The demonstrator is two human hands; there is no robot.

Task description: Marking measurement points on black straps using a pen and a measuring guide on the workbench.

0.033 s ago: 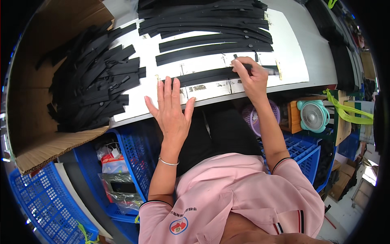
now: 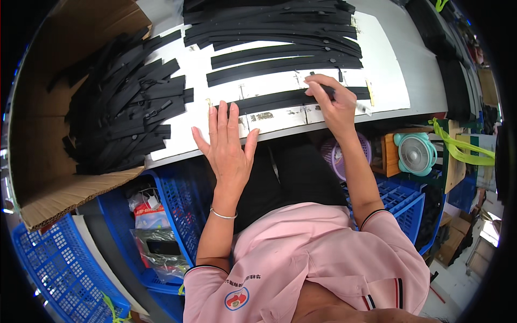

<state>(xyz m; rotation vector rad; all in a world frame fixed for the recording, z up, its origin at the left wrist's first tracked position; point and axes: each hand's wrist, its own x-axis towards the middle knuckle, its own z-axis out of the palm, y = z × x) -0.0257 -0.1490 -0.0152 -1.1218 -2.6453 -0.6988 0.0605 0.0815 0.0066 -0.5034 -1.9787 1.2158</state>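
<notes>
A black zipper [image 2: 274, 100] lies lengthwise on the white marked board [image 2: 388, 81] in front of me. My left hand [image 2: 229, 148] is flat with fingers spread, its fingertips on the zipper's left end. Over the right part of the zipper, my right hand [image 2: 338, 110] is closed around a slim pen-like tool [image 2: 364, 110]. The tool's pale rear end sticks out past the hand; its tip is hidden by the fingers. Beyond, several more black zippers [image 2: 280, 69] lie in rows, some with pulls showing.
On the left, a cardboard box [image 2: 40, 97] lies open, with a heap of black zippers [image 2: 129, 113] spilling onto the board. Below the table edge are blue plastic baskets [image 2: 183, 215], a purple basket [image 2: 368, 148] and a small teal fan [image 2: 414, 153]. Black stacked material [image 2: 455, 86] stands at right.
The pen-like tool's rear end has swung toward me, and my right fingers have shifted slightly. My left hand and the zipper have stayed put.
</notes>
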